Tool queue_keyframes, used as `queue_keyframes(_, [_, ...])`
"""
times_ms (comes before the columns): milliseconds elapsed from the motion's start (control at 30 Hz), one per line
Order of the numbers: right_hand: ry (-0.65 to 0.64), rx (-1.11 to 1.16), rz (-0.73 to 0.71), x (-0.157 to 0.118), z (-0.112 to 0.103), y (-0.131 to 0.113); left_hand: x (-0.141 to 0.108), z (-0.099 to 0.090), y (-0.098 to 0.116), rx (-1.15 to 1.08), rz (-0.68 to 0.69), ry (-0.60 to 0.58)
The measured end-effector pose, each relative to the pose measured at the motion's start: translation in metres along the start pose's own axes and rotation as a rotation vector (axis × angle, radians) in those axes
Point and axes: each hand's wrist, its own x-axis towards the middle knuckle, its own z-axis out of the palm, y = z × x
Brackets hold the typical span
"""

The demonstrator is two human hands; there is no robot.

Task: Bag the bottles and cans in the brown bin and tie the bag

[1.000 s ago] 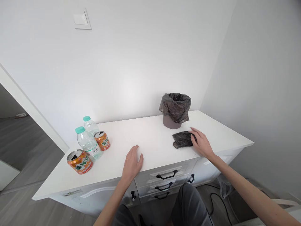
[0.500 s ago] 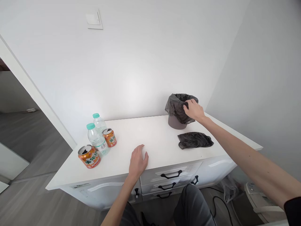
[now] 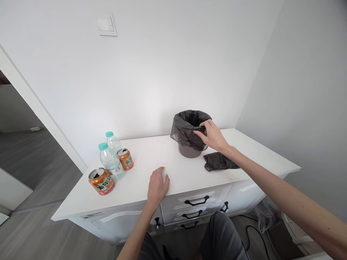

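Observation:
My right hand (image 3: 213, 135) grips the near right rim of a small bin (image 3: 189, 151) lined with a black plastic bag (image 3: 185, 134), thumb outside and fingers over the edge. The bin stands upright at the back of the white cabinet top. My left hand (image 3: 157, 186) rests on the front part of the top, fingers apart, holding nothing. A folded black bag (image 3: 219, 161) lies right of the bin, partly behind my right forearm. On the left stand two orange cans (image 3: 101, 181) (image 3: 125, 159) and two clear bottles with teal caps (image 3: 110, 160) (image 3: 113, 141).
The white cabinet (image 3: 173, 187) has drawers with black handles (image 3: 197, 200) below its front edge. A wall with a light switch (image 3: 107, 25) rises behind it. A cable and a clear plastic bag (image 3: 264, 216) lie on the floor at right.
My right hand has moved left along with the lined bin, which now stands nearer the middle and farther from the folded bag. My left hand has stayed in place.

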Motion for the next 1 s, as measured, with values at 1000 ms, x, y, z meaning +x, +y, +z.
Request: queue_keyframes(1000, [-0.195, 0.889, 0.549, -0.147, 0.071, 0.002, 0.019, -0.09, -0.012, -0.006, 0.059, 0.339])
